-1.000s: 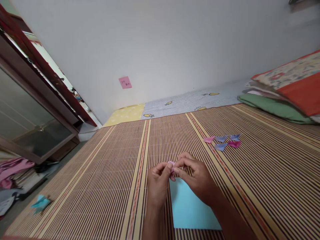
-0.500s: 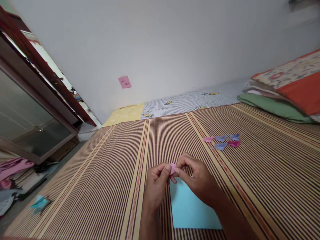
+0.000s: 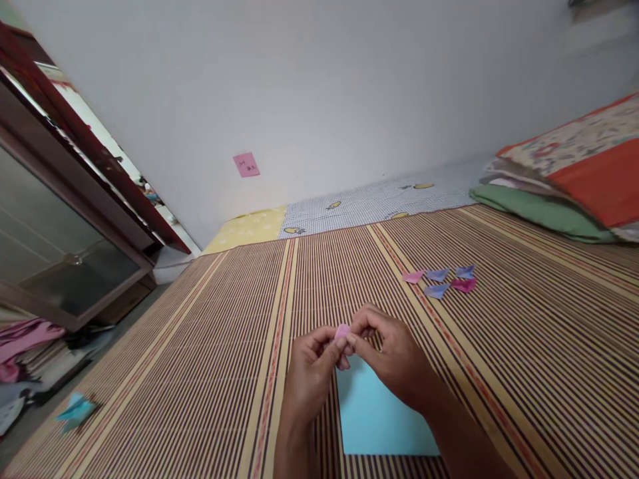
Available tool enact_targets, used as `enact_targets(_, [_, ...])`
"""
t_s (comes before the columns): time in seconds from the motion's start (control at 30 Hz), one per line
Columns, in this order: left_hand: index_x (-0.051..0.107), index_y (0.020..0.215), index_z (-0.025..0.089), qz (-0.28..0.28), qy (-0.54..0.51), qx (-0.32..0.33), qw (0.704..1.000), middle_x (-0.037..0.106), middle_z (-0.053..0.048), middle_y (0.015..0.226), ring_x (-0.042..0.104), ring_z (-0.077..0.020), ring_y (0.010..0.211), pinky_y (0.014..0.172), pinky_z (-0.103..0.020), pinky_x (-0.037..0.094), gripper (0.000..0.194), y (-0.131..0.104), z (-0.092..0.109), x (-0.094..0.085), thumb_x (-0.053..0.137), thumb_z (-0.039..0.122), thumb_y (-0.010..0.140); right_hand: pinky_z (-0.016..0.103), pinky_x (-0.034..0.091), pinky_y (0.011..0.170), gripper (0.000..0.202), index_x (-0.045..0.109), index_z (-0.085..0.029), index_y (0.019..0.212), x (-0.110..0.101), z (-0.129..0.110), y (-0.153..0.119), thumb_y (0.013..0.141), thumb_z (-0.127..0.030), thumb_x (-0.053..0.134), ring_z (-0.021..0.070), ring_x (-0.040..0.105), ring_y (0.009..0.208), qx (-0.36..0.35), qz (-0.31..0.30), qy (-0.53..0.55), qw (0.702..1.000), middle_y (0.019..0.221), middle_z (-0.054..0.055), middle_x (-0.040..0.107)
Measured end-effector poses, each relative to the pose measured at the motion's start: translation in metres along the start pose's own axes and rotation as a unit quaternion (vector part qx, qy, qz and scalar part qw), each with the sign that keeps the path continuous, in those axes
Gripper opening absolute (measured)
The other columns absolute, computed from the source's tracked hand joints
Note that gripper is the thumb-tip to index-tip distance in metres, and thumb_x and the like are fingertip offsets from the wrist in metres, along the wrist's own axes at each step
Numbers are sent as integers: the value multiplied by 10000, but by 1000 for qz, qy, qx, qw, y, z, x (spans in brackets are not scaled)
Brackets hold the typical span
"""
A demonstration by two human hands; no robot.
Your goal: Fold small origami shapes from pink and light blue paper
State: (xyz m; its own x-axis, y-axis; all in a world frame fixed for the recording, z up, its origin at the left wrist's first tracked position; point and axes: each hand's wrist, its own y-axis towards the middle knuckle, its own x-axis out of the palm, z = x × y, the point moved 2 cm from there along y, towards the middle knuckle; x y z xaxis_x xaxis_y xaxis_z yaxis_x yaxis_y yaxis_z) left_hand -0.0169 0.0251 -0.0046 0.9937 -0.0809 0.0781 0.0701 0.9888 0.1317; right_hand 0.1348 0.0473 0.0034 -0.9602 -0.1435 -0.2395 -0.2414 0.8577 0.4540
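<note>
The small pink paper sits between the fingertips of both hands, above the far left corner of a light blue sheet lying flat on the striped mat. The left hand is curled, its thumb and fingertips closed in a pinch on the paper's left side. The right hand pinches from the right, thumb against bent forefinger, the other fingers folded in. Fingers cover most of the paper, so its creases cannot be made out.

With so little paper to grip, the work seems to call for light, exact fingertips. One hand would best serve as a steady clamp while the other presses and shapes; if both pull at once, thin paper could tear or a fold slip askew. Lining up the edges before pressing hard should give a cleaner crease, and running a thumbnail along it would sharpen it. Tilting the fingertips apart a little would let the eye check the edges.

Farther right lie a pink folded piece and a magenta folded piece, among bluish ones; their pointed shapes suggest how crisp the folds ought to be.
</note>
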Motion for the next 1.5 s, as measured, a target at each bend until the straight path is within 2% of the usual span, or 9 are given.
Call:
enact_targets(0.17, [747,779,136,1,5,-2,1000,658,-22,700,547,-99,578,580,-223,442,213,1,1,0,715,317,886,310,430,678,154,607,-196,751,1,1,0,886,-123,594,174,569,734,-2,-3,1,1000,762,0,588])
enact_targets(0.33, [771,858,135,-6,-10,-34,999,654,-11,665,574,-111,586,587,-224,446,201,0,2,-1,821,316,782,299,404,644,154,577,-200,742,0,3,0,868,-111,575,165,531,710,-4,-3,5,1000,754,-10,549])
enact_targets(0.53, [760,818,139,-8,-4,-17,1000,688,-32,716,582,-116,595,601,-238,464,186,-1,2,-2,765,324,843,293,394,642,173,569,-200,731,-1,0,-1,879,-111,568,158,524,710,-3,-8,16,1000,747,-14,543])
enact_targets(0.9, [733,752,141,15,3,-7,1000,651,-16,662,559,-112,565,577,-235,447,277,0,3,6,756,402,844,292,422,645,167,587,-198,725,-1,-3,1,871,-117,572,160,549,699,6,1,17,1000,733,-9,561])
enact_targets(1.07, [736,753,140,24,-7,-14,1000,660,-16,677,550,-102,550,561,-226,435,249,2,-1,6,751,371,845,284,422,629,161,583,-204,723,-1,-4,1,854,-110,572,156,548,672,17,9,16,1000,705,-14,576])
enact_targets(1.23, [736,749,137,57,-41,-18,997,656,-5,646,524,-84,519,545,-211,410,193,3,-8,2,744,304,844,285,449,647,54,612,-201,843,-4,7,2,892,-213,592,165,568,693,72,15,43,996,737,-9,617])
enact_targets(1.37, [738,766,138,85,-76,-26,993,651,6,631,507,-71,503,528,-197,391,158,2,-8,-1,754,281,832,274,407,602,195,599,-194,788,-7,9,1,948,-288,540,155,524,654,81,-13,36,996,691,-20,549])
enact_targets(1.43, [737,756,137,84,-71,-28,994,649,6,634,508,-70,510,535,-198,395,163,1,-7,0,753,278,836,269,390,581,228,588,-194,754,-6,6,1,945,-316,566,149,513,632,86,-33,37,995,670,-25,538])
enact_targets(1.5, [742,758,135,77,-64,-26,995,647,5,642,510,-72,520,544,-201,401,166,1,-5,1,747,278,843,271,392,578,234,588,-191,745,-3,3,0,937,-324,584,148,516,623,85,-26,34,995,665,-23,554])
